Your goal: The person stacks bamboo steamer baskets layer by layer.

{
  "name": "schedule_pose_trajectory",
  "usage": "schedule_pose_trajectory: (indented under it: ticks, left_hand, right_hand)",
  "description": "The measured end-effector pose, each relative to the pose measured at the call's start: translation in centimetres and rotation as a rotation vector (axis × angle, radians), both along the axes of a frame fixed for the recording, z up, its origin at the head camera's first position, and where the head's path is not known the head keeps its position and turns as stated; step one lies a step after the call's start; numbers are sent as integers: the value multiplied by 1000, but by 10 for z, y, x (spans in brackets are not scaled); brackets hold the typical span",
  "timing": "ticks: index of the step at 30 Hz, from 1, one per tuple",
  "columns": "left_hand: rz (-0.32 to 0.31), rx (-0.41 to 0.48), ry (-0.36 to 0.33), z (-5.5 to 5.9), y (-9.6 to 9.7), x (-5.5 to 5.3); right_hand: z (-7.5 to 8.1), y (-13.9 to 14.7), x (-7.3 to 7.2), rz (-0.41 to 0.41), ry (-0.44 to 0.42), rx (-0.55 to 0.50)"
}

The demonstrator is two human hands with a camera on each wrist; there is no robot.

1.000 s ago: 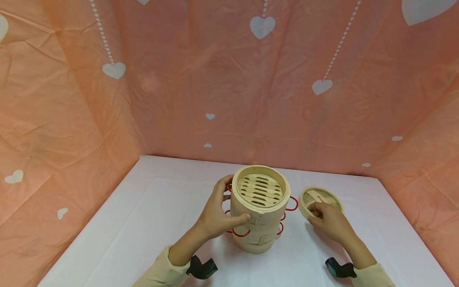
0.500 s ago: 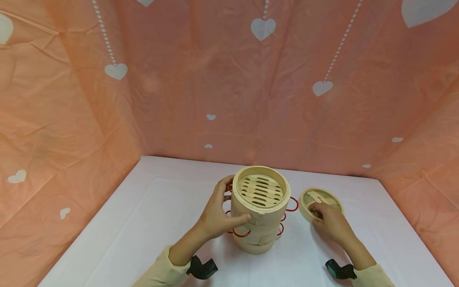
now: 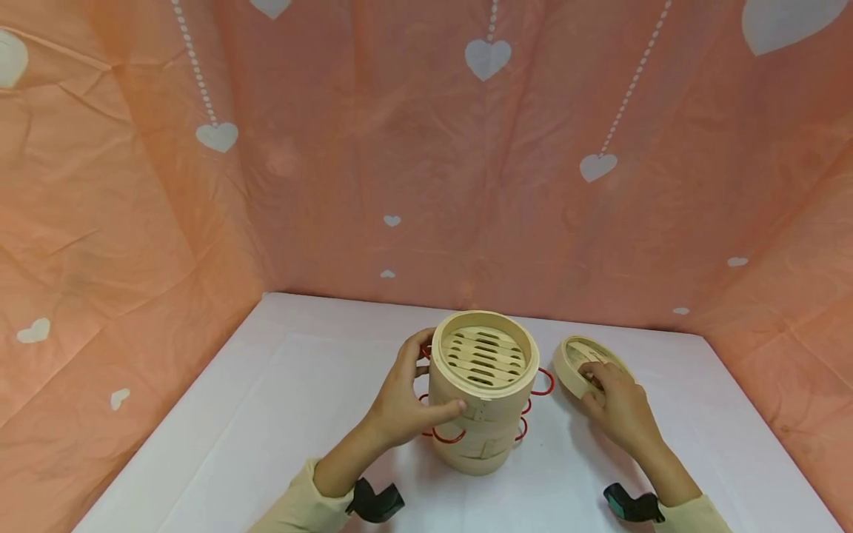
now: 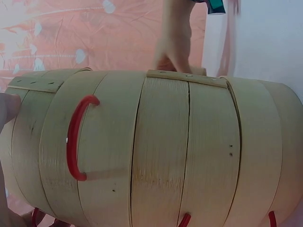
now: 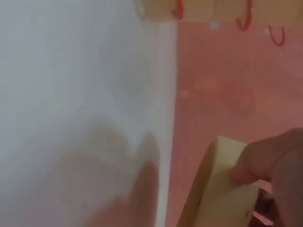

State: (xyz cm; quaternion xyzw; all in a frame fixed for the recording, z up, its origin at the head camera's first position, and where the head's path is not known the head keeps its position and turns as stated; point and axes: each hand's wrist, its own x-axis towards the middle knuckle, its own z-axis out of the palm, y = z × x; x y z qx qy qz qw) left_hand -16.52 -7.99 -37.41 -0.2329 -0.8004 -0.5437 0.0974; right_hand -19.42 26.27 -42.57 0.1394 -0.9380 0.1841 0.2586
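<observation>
A stack of bamboo steamer baskets [image 3: 483, 433] stands upright on the table, its slatted top tier uncovered. Red loop handles [image 4: 73, 139] stick out of its sides. My left hand [image 3: 400, 403] grips the stack's upper part from the left, thumb across the front and fingers round behind. To the right of the stack, my right hand [image 3: 620, 407] holds a bamboo steamer lid [image 3: 565, 368] by its near side. The lid is tilted, and a shadow lies on the cloth below it. In the right wrist view the thumb presses on the lid's side wall [image 5: 222, 198].
White cloth covers the table [image 3: 320, 355]. An orange-pink curtain [image 3: 426, 185] with white hearts hangs close behind its back edge and along both sides. Black wrist devices [image 3: 376, 500] sit at both cuffs.
My right hand has lifted and tipped the lid, so it leans more steeply than before. The left hand and the steamer stack stay in place.
</observation>
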Motion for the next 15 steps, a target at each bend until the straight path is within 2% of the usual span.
schedule_pose_trajectory:
  ticks: [15]
  left_hand:
    - [-14,3,13,-2,-1,0]
  right_hand:
    - [28,-13,7,17,135,-84]
